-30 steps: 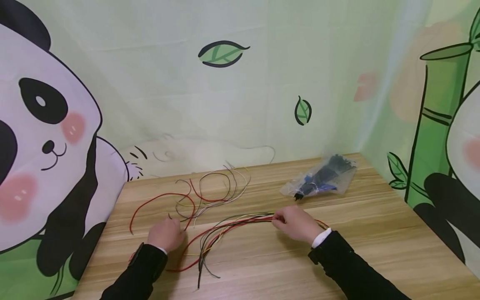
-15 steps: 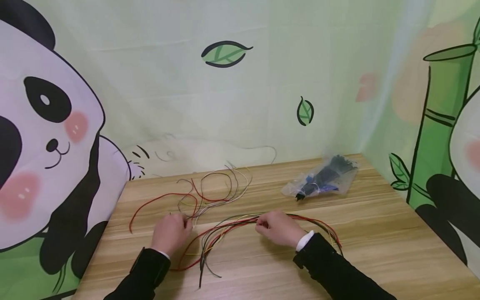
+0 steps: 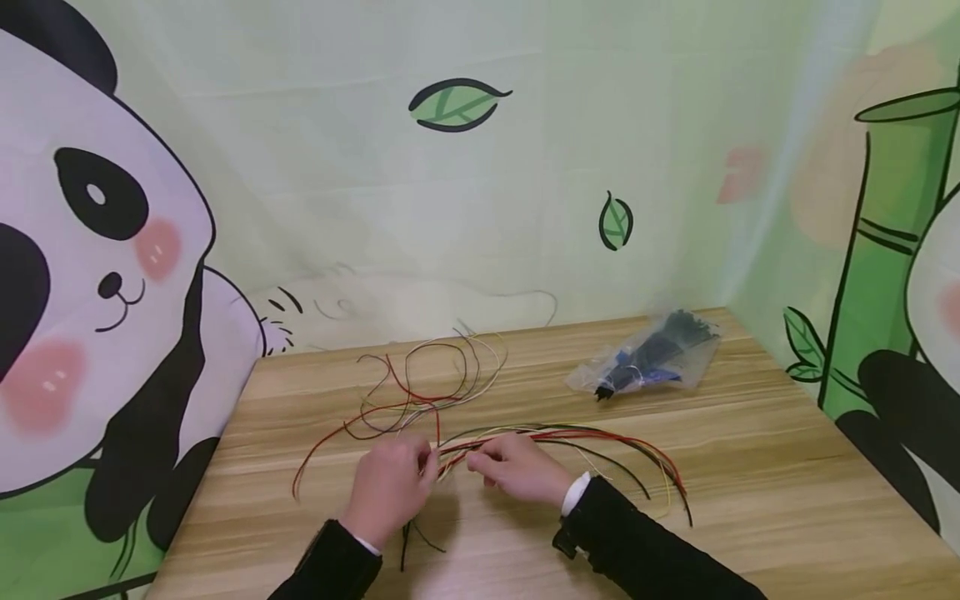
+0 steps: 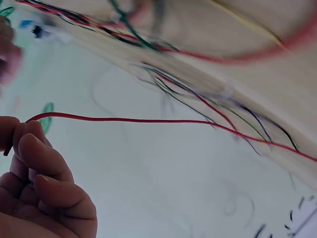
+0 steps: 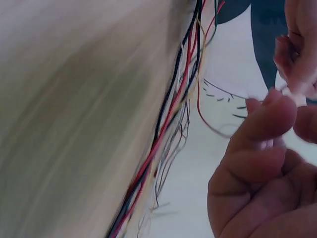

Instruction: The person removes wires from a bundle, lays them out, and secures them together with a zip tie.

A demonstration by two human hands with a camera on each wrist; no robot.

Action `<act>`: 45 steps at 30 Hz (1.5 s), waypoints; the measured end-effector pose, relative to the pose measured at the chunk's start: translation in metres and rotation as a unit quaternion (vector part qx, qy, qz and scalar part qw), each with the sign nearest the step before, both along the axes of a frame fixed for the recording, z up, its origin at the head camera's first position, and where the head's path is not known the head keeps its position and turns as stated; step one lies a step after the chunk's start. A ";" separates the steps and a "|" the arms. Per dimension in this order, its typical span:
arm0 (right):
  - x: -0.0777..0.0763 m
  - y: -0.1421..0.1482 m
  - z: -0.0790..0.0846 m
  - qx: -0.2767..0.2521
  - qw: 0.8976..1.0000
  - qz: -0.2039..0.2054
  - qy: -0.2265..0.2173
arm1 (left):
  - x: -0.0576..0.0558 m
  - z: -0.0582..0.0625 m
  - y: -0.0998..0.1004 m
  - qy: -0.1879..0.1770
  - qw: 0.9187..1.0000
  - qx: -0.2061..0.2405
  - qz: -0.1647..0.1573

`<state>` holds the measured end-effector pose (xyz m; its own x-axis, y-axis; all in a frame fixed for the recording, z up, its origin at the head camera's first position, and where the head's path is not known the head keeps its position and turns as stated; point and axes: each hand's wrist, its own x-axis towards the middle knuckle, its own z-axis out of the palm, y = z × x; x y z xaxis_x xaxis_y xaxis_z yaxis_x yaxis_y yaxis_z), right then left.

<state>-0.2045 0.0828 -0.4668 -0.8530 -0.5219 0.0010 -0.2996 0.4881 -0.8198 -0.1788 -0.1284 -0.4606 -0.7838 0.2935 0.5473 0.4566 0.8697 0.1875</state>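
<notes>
My left hand (image 3: 390, 492) pinches the end of a red wire (image 4: 148, 121) between thumb and fingertip, lifted off the tabletop. From there the wire runs back towards the thinner loose wires. Close to its right is my right hand (image 3: 521, 471), its fingers loosely bent, with nothing visible between finger and thumb in the right wrist view. A bundle of long wires (image 3: 633, 442), red, black, green and yellow, arcs across the table just behind both hands. Part of the bundle's left end is hidden by the left hand.
Thin loose wires (image 3: 442, 399) lie in loops at the back left of the wooden table (image 3: 757, 500). A clear plastic bag (image 3: 652, 358) with black and blue contents lies at the back right. Behind the table hangs a cloth printed with pandas and leaves.
The left hand has moved right, drawing the red wire's end along with it. My right hand has come away from the bundle's right part and moved left, near the left hand.
</notes>
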 end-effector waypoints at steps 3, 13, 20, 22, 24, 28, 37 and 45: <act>0.001 -0.006 -0.003 -0.010 1.000 -0.017 -0.004 | 0.008 -0.002 0.013 0.005 1.000 0.010 -0.022; 0.006 -0.012 -0.009 -0.082 0.992 -0.033 -0.090 | 0.020 -0.011 0.032 0.005 0.998 0.002 -0.066; 0.008 -0.012 -0.014 -0.072 0.993 -0.033 -0.090 | 0.014 -0.009 0.022 -0.004 0.997 -0.020 -0.078; 0.010 -0.013 -0.015 -0.056 0.996 -0.019 -0.071 | 0.009 -0.008 0.020 0.009 0.997 -0.028 -0.064; 0.013 -0.015 -0.014 -0.042 0.998 -0.005 -0.055 | 0.004 -0.009 0.018 0.019 0.998 -0.031 -0.052; 0.017 -0.017 -0.012 -0.028 0.999 0.011 -0.040 | -0.001 -0.013 0.012 0.026 0.998 -0.025 -0.043; 0.023 -0.009 -0.006 -0.026 0.999 0.033 -0.031 | -0.006 -0.019 -0.007 0.006 0.999 -0.029 -0.016; 0.023 0.011 -0.007 -0.036 0.997 0.037 -0.059 | -0.006 -0.015 -0.028 0.001 1.000 -0.019 0.010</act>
